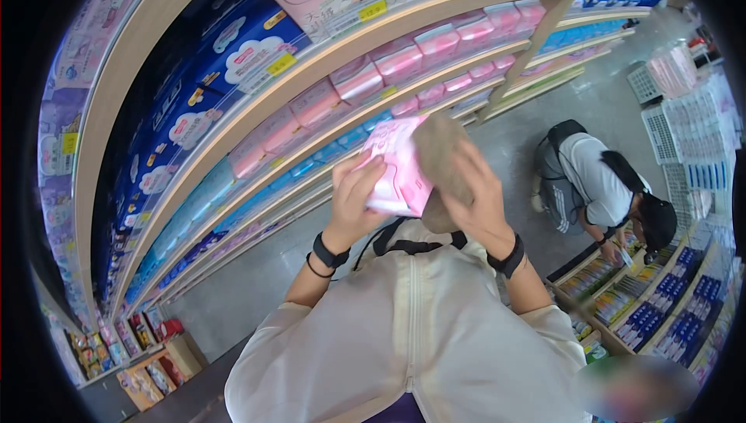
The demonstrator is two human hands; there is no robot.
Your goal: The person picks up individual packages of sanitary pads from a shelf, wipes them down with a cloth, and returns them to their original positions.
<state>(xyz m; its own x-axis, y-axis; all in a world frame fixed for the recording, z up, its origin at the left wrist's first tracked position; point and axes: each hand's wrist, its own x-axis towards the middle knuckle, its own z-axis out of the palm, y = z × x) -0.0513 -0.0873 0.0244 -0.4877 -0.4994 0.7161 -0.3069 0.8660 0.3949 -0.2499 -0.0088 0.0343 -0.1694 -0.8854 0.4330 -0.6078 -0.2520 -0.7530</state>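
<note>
1. I see the left hand [357, 194] pinching the pink pack [398, 174], at the jacket's [342, 345] twelve o'clock.
2. At the pack's three o'clock, the right hand [474, 190] grips something brownish, cloth-like [437, 147].
3. Hard squeezing could, I judge, dent the pack.

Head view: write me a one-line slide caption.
Beside stocked shelves, the left hand grips a pink package while the right hand holds a blurred grey-brown item next to it.

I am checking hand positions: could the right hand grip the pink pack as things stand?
Probably not directly: the right hand holds a brown cloth-like item, which lies between it and the pink pack in the left hand.
</note>
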